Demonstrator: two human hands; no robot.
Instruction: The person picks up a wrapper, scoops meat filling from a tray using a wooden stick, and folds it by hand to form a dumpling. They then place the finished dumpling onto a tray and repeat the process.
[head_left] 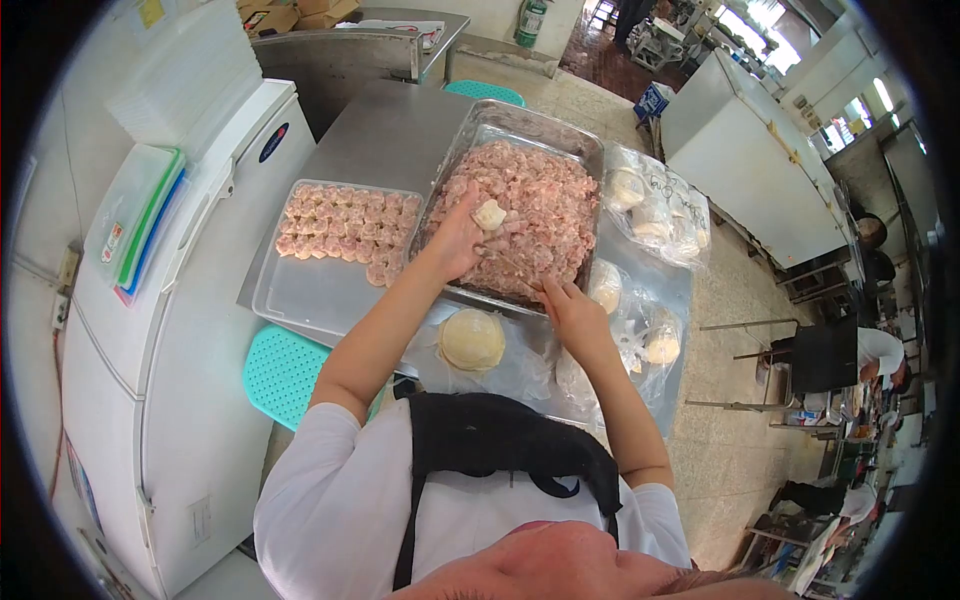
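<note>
My left hand [460, 238] is over a large metal tray [597, 165] heaped with pink minced meat [530, 180]. In it rests a small pale dumpling wrapper [490, 214], near the fingers and thumb. My right hand [576, 312] is at the near right corner of the metal tray, fingers curled together; what they hold, if anything, is hidden. Left of the meat, a clear plastic tray [290, 300] carries rows of filled dumplings [345, 222]. A round stack of pale wrappers [471, 340] sits on plastic close to my body.
Bagged stacks of wrappers [650, 205] lie right of the meat tray, with more bags [655, 340] nearer me. A white freezer [215, 330] stands at the left. Turquoise stools [285, 375] are beside the metal table [370, 130]. Other people [880, 355] are far right.
</note>
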